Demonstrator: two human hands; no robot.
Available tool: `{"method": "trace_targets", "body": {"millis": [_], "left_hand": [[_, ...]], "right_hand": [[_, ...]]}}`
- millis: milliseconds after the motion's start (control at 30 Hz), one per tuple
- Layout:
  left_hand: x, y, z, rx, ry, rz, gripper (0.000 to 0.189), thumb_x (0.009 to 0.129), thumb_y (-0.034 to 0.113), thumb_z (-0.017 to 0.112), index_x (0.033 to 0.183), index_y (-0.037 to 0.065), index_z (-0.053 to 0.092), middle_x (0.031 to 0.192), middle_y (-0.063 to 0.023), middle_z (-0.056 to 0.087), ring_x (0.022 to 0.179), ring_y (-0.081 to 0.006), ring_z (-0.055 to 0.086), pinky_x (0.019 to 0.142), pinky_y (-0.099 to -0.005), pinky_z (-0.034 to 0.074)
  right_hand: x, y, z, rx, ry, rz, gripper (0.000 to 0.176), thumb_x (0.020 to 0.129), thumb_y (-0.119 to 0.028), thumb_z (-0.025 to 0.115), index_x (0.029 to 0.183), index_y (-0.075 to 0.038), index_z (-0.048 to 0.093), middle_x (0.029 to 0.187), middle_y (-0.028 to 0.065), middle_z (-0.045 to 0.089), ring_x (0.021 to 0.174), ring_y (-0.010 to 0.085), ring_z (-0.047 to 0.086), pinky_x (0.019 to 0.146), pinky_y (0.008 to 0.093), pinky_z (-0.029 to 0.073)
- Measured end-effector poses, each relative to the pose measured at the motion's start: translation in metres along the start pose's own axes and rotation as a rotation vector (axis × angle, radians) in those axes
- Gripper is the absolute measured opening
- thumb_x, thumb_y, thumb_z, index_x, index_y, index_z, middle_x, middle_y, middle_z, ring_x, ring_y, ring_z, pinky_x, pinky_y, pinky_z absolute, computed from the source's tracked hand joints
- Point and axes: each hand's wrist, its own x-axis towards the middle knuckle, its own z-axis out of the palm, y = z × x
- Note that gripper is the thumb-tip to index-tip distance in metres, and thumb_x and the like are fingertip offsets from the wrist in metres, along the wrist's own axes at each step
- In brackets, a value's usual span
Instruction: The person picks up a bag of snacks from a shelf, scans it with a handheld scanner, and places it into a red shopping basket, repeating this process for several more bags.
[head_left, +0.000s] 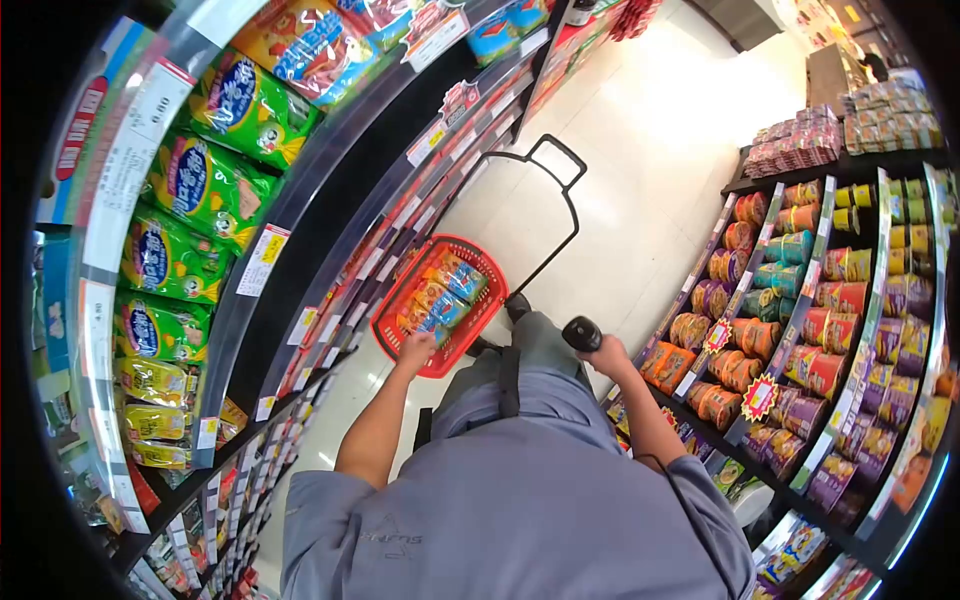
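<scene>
My left hand [417, 350] is at the near edge of a red plastic shopping basket [490, 262], its fingers closed on a snack bag [432, 330]. Several orange and blue snack bags [445, 290] lie inside the basket. The basket has a long black handle frame [545, 265] that reaches out over the floor. My right hand [606, 356] is wrapped round a black handheld barcode scanner [581, 335], held out in front of my body on the right. A dark cord runs along my right arm.
Shelves on the left hold green snack bags [215, 190], yellow packets [155, 415] and orange bags [305, 50], with price tags [263, 258] on their edges. Instant noodle cups [735, 375] fill the right shelves. Between them runs a pale tiled floor [640, 200].
</scene>
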Motion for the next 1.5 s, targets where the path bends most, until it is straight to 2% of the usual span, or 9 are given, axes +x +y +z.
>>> {"method": "trace_targets", "body": {"millis": [567,667,767,967,1067,1167,1300,1367,1500], "left_hand": [[0.067,0.460,0.042,-0.322,0.193,0.642,0.036,0.090,0.026,0.062,0.116,0.002,0.057,0.105,-0.0057,0.063,0.094,-0.0109,0.059,0.082,-0.0241,0.046],[0.106,0.522,0.062,-0.361,0.300,0.618,0.047,0.087,0.029,0.065,0.125,0.003,0.053,0.121,-0.0090,0.057,0.112,-0.0166,0.052,0.094,-0.0287,0.040],[0.132,0.561,0.074,-0.244,0.388,0.484,0.057,0.082,0.032,0.071,0.126,0.002,0.049,0.126,-0.0110,0.053,0.121,-0.0179,0.046,0.100,-0.0319,0.034],[0.199,0.580,0.073,-0.500,0.265,0.434,0.067,0.075,0.030,0.079,0.130,0.009,0.047,0.130,-0.0053,0.051,0.120,-0.0205,0.047,0.104,-0.0381,0.032],[0.306,0.553,0.004,-0.957,-0.147,0.321,0.066,0.075,0.020,0.079,0.131,0.008,0.046,0.128,-0.0060,0.053,0.117,-0.0218,0.050,0.099,-0.0379,0.038],[0.240,0.577,0.066,-0.542,0.323,0.746,0.054,0.082,0.021,0.072,0.128,0.005,0.049,0.125,-0.0078,0.055,0.110,-0.0229,0.055,0.093,-0.0384,0.044],[0.224,0.566,0.062,-0.672,0.268,0.650,0.052,0.084,0.022,0.071,0.127,0.005,0.048,0.124,-0.0078,0.056,0.110,-0.0234,0.056,0.093,-0.0403,0.045],[0.216,0.557,0.056,-0.759,0.236,0.592,0.051,0.084,0.022,0.069,0.127,0.005,0.048,0.123,-0.0078,0.056,0.110,-0.0238,0.056,0.093,-0.0416,0.046],[0.190,0.529,0.038,-0.946,0.186,0.480,0.049,0.086,0.023,0.067,0.127,0.005,0.047,0.121,-0.0077,0.057,0.110,-0.0245,0.056,0.093,-0.0442,0.047]], "right_hand": [[0.147,-0.090,-0.122,0.078,-0.017,-0.232,0.039,0.066,-0.034,0.078,0.068,0.002,0.064,0.059,0.0130,0.063,0.054,0.0217,0.064,0.056,0.0345,0.051],[0.169,-0.095,-0.155,0.091,-0.179,-0.091,0.047,0.064,-0.041,0.076,0.086,0.001,0.069,0.087,0.0228,0.067,0.085,0.0350,0.066,0.077,0.0404,0.051],[0.190,-0.087,-0.171,0.092,-0.063,-0.163,0.039,0.066,-0.034,0.078,0.069,0.002,0.064,0.057,0.0119,0.061,0.051,0.0208,0.063,0.054,0.0341,0.050],[0.212,-0.071,-0.190,0.154,-0.070,-0.134,0.037,0.067,-0.032,0.077,0.069,0.002,0.063,0.057,0.0114,0.061,0.051,0.0198,0.061,0.052,0.0337,0.049],[0.217,-0.060,-0.187,0.174,-0.090,-0.111,0.036,0.067,-0.032,0.077,0.070,0.002,0.063,0.058,0.0114,0.061,0.051,0.0196,0.061,0.052,0.0338,0.049],[0.219,-0.062,-0.198,0.102,-0.237,-0.008,0.044,0.065,-0.038,0.077,0.085,0.000,0.069,0.085,0.0218,0.068,0.083,0.0344,0.066,0.077,0.0401,0.051],[0.225,-0.071,-0.208,0.053,-0.245,-0.026,0.044,0.065,-0.039,0.077,0.084,0.000,0.069,0.085,0.0223,0.067,0.083,0.0349,0.066,0.077,0.0402,0.051],[0.231,-0.071,-0.204,0.076,-0.154,-0.098,0.040,0.066,-0.035,0.078,0.074,0.002,0.065,0.064,0.0151,0.064,0.060,0.0254,0.065,0.060,0.0369,0.051],[0.238,-0.080,-0.207,0.003,-0.122,-0.189,0.042,0.066,-0.037,0.078,0.076,0.003,0.066,0.068,0.0176,0.066,0.067,0.0294,0.066,0.064,0.0387,0.051]]}}
